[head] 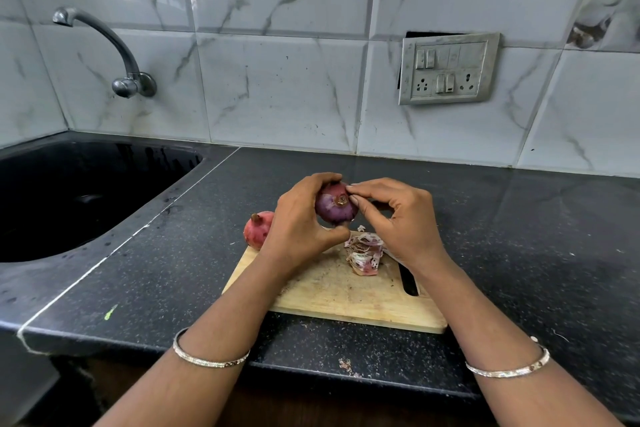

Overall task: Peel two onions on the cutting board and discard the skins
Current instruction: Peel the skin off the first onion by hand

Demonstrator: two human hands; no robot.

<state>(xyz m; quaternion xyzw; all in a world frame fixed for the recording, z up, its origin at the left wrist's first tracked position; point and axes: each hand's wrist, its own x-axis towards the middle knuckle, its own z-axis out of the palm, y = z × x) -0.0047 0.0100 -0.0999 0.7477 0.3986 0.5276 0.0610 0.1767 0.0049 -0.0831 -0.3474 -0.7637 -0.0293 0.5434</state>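
Note:
My left hand [300,222] grips a purple, mostly peeled onion [334,210] above the far edge of the wooden cutting board [332,295]. My right hand [398,218] pinches at the onion's top by the root end with thumb and forefinger. A second onion [257,229], still in its reddish skin, sits at the board's far left corner, partly hidden by my left hand. A pile of pink onion skins [365,253] lies on the board under my right hand.
A black sink [79,198] with a wall tap [117,55] lies to the left. The board has a dark handle slot [409,279] at its right. A switch panel [448,68] is on the tiled wall. Skin scraps [346,366] lie near the counter's front edge.

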